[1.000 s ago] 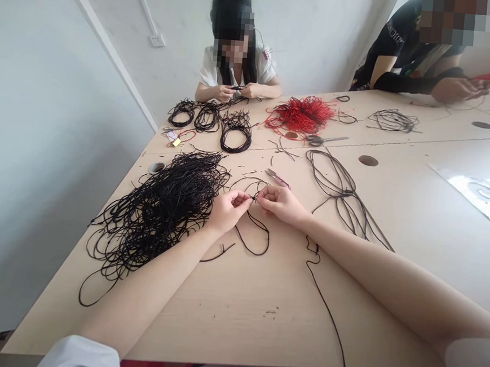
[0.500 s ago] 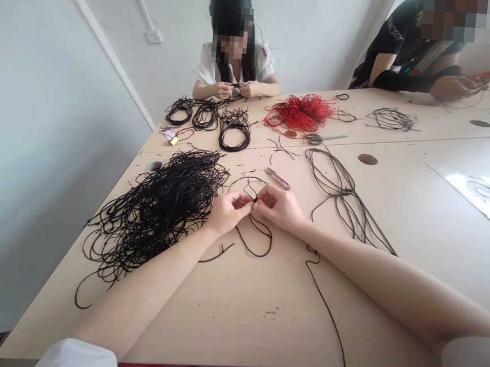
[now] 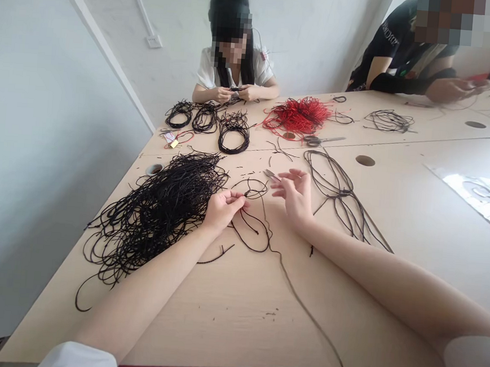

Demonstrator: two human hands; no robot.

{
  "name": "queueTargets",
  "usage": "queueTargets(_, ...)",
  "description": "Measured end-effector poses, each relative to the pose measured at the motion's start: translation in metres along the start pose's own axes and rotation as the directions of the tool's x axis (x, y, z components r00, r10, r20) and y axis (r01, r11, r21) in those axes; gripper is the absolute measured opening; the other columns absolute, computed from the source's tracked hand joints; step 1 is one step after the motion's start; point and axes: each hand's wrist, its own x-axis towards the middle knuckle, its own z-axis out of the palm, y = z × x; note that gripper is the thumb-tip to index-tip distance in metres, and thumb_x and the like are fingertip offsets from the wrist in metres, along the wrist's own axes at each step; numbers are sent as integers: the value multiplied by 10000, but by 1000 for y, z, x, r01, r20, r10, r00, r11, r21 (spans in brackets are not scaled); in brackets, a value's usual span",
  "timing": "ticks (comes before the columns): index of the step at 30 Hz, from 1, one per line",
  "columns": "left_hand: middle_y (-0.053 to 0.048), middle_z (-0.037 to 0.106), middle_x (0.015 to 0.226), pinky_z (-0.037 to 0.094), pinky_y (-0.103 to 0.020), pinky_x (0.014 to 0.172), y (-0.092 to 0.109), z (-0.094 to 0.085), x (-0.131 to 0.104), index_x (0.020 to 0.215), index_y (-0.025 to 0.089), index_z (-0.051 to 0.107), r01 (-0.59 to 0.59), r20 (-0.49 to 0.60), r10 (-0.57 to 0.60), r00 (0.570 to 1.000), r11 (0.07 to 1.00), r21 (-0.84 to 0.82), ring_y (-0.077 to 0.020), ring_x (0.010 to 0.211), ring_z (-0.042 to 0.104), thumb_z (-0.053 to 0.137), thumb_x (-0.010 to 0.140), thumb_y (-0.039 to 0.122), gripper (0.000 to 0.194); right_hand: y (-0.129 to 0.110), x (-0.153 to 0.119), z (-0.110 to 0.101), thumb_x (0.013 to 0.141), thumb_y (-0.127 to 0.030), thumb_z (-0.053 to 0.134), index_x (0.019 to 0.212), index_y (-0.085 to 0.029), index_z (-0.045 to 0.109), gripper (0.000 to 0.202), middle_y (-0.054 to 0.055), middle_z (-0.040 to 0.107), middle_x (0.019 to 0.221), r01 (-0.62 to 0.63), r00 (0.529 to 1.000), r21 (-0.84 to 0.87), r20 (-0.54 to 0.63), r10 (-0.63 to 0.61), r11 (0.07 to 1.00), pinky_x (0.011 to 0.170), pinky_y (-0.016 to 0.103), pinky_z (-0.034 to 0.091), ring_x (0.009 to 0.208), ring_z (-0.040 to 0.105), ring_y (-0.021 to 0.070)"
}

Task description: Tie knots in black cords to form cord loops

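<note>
My left hand pinches a thin black cord between thumb and fingertips, close to a small knot. Loops of this cord lie on both sides of the fingertips, and a long tail runs toward the table's front edge. To the right, my right hand is open with its fingers apart, palm facing left. Its fingers are over a pair of thread snips; only the blades show and the handle is hidden. Whether the fingers touch the snips I cannot tell.
A large heap of black cords lies left of my left hand. Looped black cords are at the right. Farther back are a red cord pile, scissors and coiled black bundles. Two people work across the table.
My right hand has let go of the cord, opened and moved right, over the snips. The long cord tail has swung left. My left hand keeps its pinch, slightly farther left.
</note>
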Motion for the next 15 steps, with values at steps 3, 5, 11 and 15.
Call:
queueTargets(3,-82,724,740,525,-300,692,-1,0,0,820,120,638,9,-2,-9,1000,1000,-15,-164,667,674,685,729,313,219,-6,-8,0,854,-286,488,1021,-232,436,183,50,568,963,242,970,-250,83,-229,937,624,274,483,724,571,133)
queueTargets(5,-87,725,743,534,-309,691,-1,0,0,827,119,638,14,16,-14,1000,1000,-14,-172,670,679,692,726,328,239,-11,-17,1,859,-270,496,910,-224,513,70,35,601,868,418,896,-362,316,-312,833,667,286,473,737,560,146)
queueTargets(11,-74,719,723,536,-290,654,1,3,-4,821,129,660,-63,56,57,997,993,103,-181,662,681,694,729,336,229,-15,-27,2,874,-289,503,924,-207,583,125,35,647,838,592,765,-452,576,-289,667,672,271,437,736,579,150)
queueTargets(15,-60,709,714,538,-286,643,1,3,-5,805,139,660,-83,79,72,994,984,158,-176,648,675,685,729,298,178,-12,-22,-1,842,-284,539,1011,-215,593,191,4,633,749,548,802,-544,559,-213,635,591,251,408,622,550,131)
